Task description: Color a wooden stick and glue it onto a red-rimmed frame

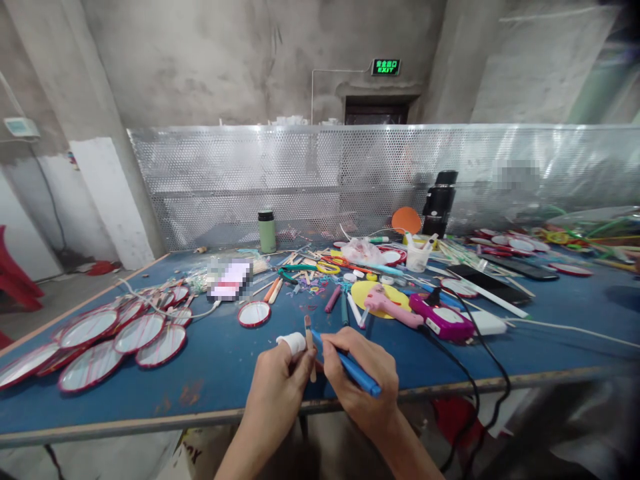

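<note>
My left hand (280, 383) is closed round a thin wooden stick (309, 333), held upright above the near edge of the blue table (215, 360). A white wrap covers the tip of its forefinger. My right hand (363, 377) grips a blue marker pen (353, 370), whose tip rests against the stick near my left fingers. Both hands hover close together just over the table's front edge.
Several red-rimmed round discs (100, 333) lie at the left. A pink glue gun (390, 308) and a magenta one (443, 320) with black cords lie to the right. Sticks, pens, scissors and a green flask (267, 231) clutter the middle. A perforated metal screen (320, 180) stands behind.
</note>
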Motion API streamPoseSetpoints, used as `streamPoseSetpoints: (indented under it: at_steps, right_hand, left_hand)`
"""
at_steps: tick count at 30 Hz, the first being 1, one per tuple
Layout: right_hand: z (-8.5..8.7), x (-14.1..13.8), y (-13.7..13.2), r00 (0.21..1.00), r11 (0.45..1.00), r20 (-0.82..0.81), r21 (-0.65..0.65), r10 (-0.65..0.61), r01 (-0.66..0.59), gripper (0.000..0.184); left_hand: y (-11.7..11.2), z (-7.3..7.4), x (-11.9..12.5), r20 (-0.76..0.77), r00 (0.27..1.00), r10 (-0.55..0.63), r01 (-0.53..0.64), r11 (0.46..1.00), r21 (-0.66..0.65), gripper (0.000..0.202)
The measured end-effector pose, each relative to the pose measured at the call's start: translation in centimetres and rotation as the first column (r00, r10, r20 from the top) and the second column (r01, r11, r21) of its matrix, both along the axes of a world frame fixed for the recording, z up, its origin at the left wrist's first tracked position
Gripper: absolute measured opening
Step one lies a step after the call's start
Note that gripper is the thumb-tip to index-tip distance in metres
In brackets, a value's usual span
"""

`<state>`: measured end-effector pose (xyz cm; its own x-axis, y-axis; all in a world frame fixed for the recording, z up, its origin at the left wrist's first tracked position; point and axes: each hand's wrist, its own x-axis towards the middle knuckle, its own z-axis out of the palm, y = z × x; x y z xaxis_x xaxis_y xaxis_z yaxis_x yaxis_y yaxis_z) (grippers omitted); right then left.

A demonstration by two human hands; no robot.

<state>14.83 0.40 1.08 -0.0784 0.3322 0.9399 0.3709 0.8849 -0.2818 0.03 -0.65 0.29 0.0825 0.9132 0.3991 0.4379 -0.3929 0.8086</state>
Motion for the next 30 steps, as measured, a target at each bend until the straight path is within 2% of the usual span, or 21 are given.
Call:
streamPoseSetpoints:
  at_steps: [30]
  right_hand:
    - [-0.19, 0.05, 0.00, 1.000, 1.000, -0.015, 0.001, -0.003, 0.003, 0.016]
  left_hand:
    - [0.13, 0.18, 0.05, 0.001, 1.000, 0.007, -0.007, 1.000, -0.021, 0.033]
